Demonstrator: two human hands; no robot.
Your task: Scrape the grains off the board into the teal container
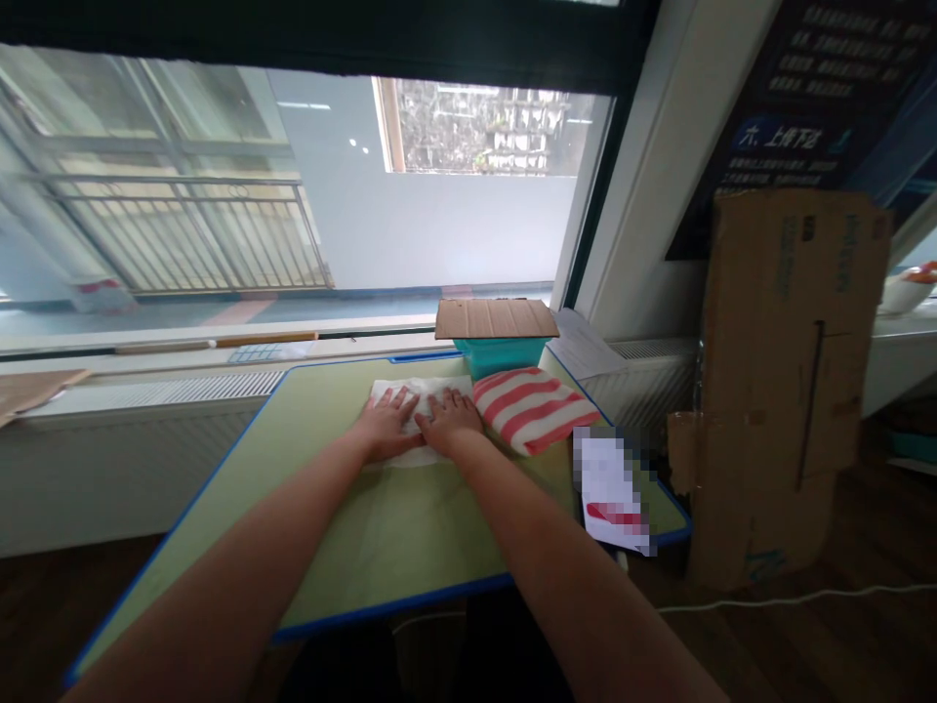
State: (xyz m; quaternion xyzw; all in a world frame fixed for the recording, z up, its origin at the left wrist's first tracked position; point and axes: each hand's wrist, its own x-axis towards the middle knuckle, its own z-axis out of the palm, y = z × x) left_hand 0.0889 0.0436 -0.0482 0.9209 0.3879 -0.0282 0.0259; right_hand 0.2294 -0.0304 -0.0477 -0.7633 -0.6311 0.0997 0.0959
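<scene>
A white sheet [381, 392], either paper towel or thin cloth, lies flat on the pale green table [314, 527]. My left hand [387, 427] rests on its left part, palm down with the fingers spread. Beside it my right hand [450, 422] presses on the right part, fingers also stretched out, and the two thumbs come close together. Much of the sheet is hidden under both hands. Just right of my right hand, a red and white striped cloth [534, 405] lies on the table.
Behind the striped cloth stands a teal box [505, 356] with a cardboard piece [498, 319] on top. A partly blurred white paper [607, 478] lies at the table's right edge. Tall cardboard [783, 391] leans at the right. A window [454, 234] and radiator [109, 488] are beyond the table.
</scene>
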